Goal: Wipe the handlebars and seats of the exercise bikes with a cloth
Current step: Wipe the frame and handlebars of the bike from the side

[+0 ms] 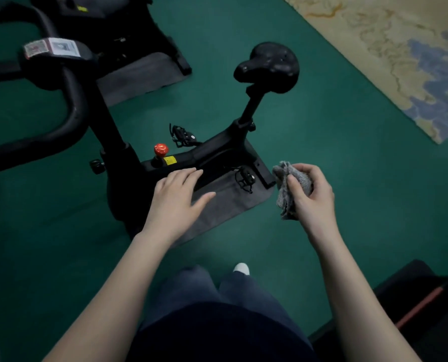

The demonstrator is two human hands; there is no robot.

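A black exercise bike (128, 163) stands in front of me on a dark mat. Its black seat (268, 66) sits high at the upper middle, and its curved handlebars (71, 105) reach in from the left. My right hand (311, 194) grips a bunched grey cloth (286, 189), held in the air to the right of the bike, well below the seat. My left hand (177, 197) hovers over the bike frame with fingers straight and spread, holding nothing.
A red knob (161, 149) and a yellow label sit on the frame, with pedals (245, 178) on both sides. A second bike (107, 27) stands behind at the upper left. A patterned carpet (400, 53) lies at the upper right, dark equipment (413, 304) at the lower right. The floor is green.
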